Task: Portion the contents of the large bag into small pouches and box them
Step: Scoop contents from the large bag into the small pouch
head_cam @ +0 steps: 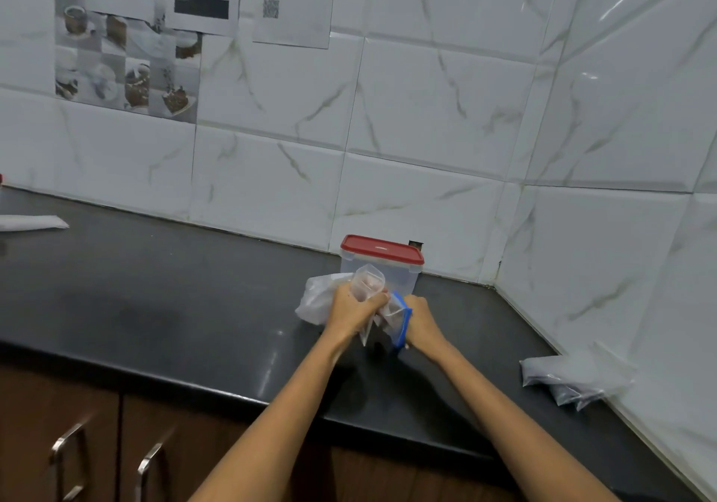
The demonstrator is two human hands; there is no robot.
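The small clear pouch (366,282) is gripped upright in the left hand (351,309), above the counter (155,288) before the red-lidded box (382,259). The right hand (421,319) pinches the blue-edged zip bag (399,319). Keep the pouch mouth open and upright; tilt the bag slowly.

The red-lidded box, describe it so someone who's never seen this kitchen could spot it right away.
Follow the black countertop back toward the corner of the white marble-tiled walls. The box stands there by the back wall, just behind the two hands. It is clear plastic with a closed red lid, unlike the soft plastic bags nearby.
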